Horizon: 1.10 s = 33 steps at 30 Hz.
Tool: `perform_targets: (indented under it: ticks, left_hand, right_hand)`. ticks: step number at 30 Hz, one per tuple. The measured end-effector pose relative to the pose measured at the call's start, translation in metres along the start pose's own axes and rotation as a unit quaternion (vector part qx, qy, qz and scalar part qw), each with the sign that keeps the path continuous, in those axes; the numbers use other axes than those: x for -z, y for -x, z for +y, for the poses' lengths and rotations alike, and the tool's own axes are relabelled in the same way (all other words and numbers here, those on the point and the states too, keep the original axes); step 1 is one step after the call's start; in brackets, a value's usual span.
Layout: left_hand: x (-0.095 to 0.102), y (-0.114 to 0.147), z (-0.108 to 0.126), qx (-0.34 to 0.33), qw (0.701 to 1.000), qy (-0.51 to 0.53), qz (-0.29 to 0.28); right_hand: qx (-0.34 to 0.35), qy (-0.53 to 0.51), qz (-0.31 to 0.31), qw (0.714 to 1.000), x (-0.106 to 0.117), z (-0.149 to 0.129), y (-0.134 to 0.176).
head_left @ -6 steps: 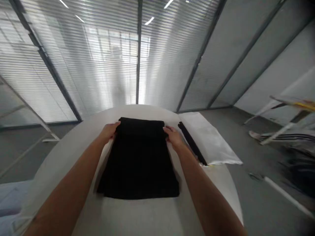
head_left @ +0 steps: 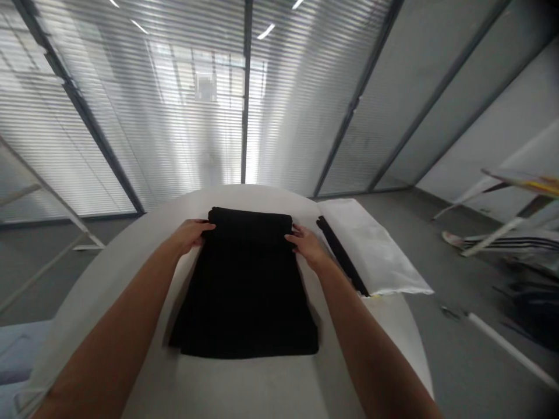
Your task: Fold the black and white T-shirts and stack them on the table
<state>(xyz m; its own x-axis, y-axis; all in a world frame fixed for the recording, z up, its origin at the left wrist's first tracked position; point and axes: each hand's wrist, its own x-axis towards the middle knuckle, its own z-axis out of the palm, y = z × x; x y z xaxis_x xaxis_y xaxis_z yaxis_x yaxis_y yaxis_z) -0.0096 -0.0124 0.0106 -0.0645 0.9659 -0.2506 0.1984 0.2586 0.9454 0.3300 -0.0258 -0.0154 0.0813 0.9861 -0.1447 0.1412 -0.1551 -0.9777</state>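
Note:
A black folded cloth [head_left: 248, 297], perhaps a garment, lies flat on a round white table [head_left: 244, 384]. Its far end is turned over into a thick folded band [head_left: 251, 226]. My left hand [head_left: 192, 233] grips the band's left end, thumb on top and the other fingers lower at the side. At the right end my right hand [head_left: 303, 241] pinches the band in the same way, its fingertips lying over the edge. The cloth's near edge rests on the table between my forearms.
To the right, a white sheet-like packet [head_left: 371, 250] overhangs the table edge, with a narrow black strip [head_left: 343, 256] along its left side. A white metal frame [head_left: 65, 203] stands at left. Blinds behind glass [head_left: 196, 134] rise beyond the table. A person's striped leg [head_left: 510, 241] shows far right.
Both thumbs have come slightly further inward over the folded band, and the band has shifted a little. The cloth's near part stays almost in place.

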Motion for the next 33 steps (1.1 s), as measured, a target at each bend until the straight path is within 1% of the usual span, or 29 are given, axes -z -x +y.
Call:
perform_targets:
  ticks: [3,5,8,11,15,19,21,23,27,30,33]
  left_hand:
    - [0.008,-0.002,-0.001,0.012,0.998,0.059,-0.037]
    - [0.013,-0.005,-0.003,0.018,0.995,0.077,-0.055]
    - [0.020,-0.008,-0.006,0.005,0.994,0.081,-0.072]
    - [0.025,-0.006,-0.004,-0.023,0.995,0.060,-0.079]
    - [0.027,0.001,0.003,-0.048,0.996,0.034,-0.070]
    - [0.022,0.005,0.009,-0.080,0.992,0.075,-0.056]
    - [0.019,0.004,0.009,-0.099,0.990,0.091,-0.048]
    - [0.017,0.002,0.008,-0.120,0.986,0.107,-0.038]
    - [0.012,-0.003,0.005,-0.163,0.975,0.149,-0.019]
    - [0.008,-0.006,0.002,-0.194,0.967,0.162,-0.020]
    - [0.005,-0.007,0.000,-0.216,0.963,0.159,-0.020]
  right_hand:
    - [0.005,-0.027,-0.015,1.000,0.000,0.002,-0.002]
    - [0.018,-0.055,-0.025,0.998,0.000,0.003,-0.004]
    - [0.050,-0.093,-0.046,0.993,-0.004,0.004,-0.004]
    - [0.089,-0.094,-0.054,0.990,-0.008,0.001,-0.004]
    - [0.130,-0.096,-0.019,0.987,-0.010,-0.002,-0.006]
    - [0.153,-0.107,0.058,0.981,-0.009,0.001,-0.012]
    - [0.158,-0.106,0.080,0.978,-0.008,0.003,-0.014]
    - [0.182,-0.090,0.079,0.976,-0.007,0.004,-0.016]
    - [0.267,-0.052,0.087,0.958,-0.005,0.005,-0.019]
    - [0.286,-0.078,0.106,0.949,-0.003,0.006,-0.021]
    - [0.293,-0.098,0.111,0.945,-0.004,0.007,-0.020]
